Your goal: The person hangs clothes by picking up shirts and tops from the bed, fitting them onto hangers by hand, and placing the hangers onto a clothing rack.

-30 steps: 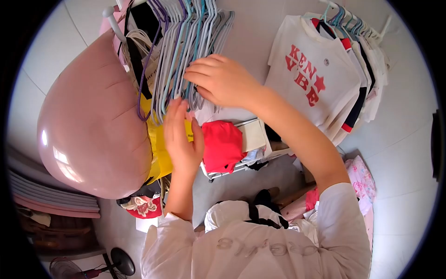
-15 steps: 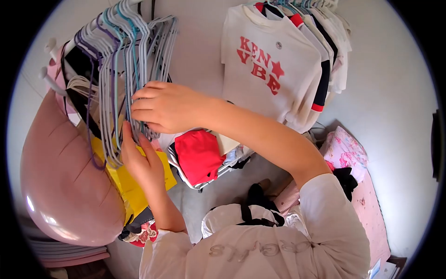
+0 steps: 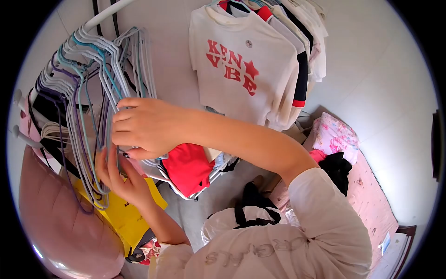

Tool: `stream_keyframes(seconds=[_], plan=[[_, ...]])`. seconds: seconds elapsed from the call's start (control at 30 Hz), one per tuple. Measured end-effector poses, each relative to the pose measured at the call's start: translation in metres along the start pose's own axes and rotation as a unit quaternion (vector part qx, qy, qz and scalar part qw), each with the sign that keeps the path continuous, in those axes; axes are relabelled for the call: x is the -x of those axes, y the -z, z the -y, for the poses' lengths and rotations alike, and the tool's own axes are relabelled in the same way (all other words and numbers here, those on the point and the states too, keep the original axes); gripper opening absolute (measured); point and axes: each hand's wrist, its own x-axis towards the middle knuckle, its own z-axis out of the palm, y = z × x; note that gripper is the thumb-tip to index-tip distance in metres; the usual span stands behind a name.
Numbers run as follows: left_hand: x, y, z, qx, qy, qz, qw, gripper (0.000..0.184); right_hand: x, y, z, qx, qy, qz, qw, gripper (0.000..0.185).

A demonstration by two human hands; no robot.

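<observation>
A dense row of thin clothes hangers (image 3: 111, 50), white, teal and purple, hangs from a white rod (image 3: 108, 15) at the upper left. My right hand (image 3: 151, 128) reaches across from the right, its fingers curled over the sides of several hangers. Lower down, my left hand (image 3: 123, 181) has its fingers and thumb around the bottom part of the bunch; its grip is partly hidden behind the hangers and the right hand. Directly below the hangers is a yellow bag (image 3: 125, 217).
A shiny pink balloon (image 3: 65, 223) bulges at the left. Beyond my arm, a white printed T-shirt (image 3: 246, 56) hangs with other tops. Red cloth (image 3: 188, 169) lies on a white-framed rack or basket. A floral pillow (image 3: 335, 132) and pink bedding (image 3: 367, 200) are at the right.
The view has shifted, so the hangers and balloon sit further left. Both hands remain at the hangers, and the left hand's fingers sit closer beneath the right hand.
</observation>
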Motion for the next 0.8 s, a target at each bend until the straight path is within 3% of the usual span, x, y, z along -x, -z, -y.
stream_keyframes(seconds=[0.1, 0.13, 0.23, 0.33, 0.43, 0.57, 0.73, 0.8], plan=[[-0.018, -0.001, -0.005, -0.119, -0.023, -0.018, 0.992, 0.033, 0.004, 0.021, 0.001, -0.001, -0.034, 0.009, 0.999, 0.021], [-0.018, -0.003, 0.003, -0.047, 0.025, 0.014, 0.998, 0.040, 0.005, 0.027, 0.003, -0.003, -0.048, 0.012, 0.999, 0.022], [-0.024, -0.004, 0.005, -0.030, 0.106, 0.031, 0.993, 0.040, -0.001, 0.042, 0.014, 0.035, -0.154, 0.092, 0.983, 0.022], [-0.027, -0.001, 0.021, 0.090, 0.177, 0.102, 0.975, 0.035, 0.000, 0.042, 0.024, 0.250, -0.193, 0.014, 0.949, 0.033], [-0.038, -0.005, 0.014, 0.276, 0.295, 0.206, 0.892, 0.030, 0.008, 0.036, 0.025, 0.227, -0.296, -0.047, 0.927, 0.047], [-0.042, -0.023, -0.021, 0.479, 0.333, 0.167, 0.795, 0.029, 0.012, 0.040, 0.025, 0.128, -0.381, -0.060, 0.914, 0.054], [-0.053, -0.043, -0.050, 0.486, 0.323, 0.169, 0.794, 0.029, 0.015, 0.066, 0.021, 0.098, -0.508, -0.069, 0.853, 0.048], [-0.053, -0.048, -0.060, 0.482, 0.324, 0.177, 0.795, 0.029, 0.031, 0.074, 0.008, 0.149, -0.481, -0.106, 0.857, 0.044]])
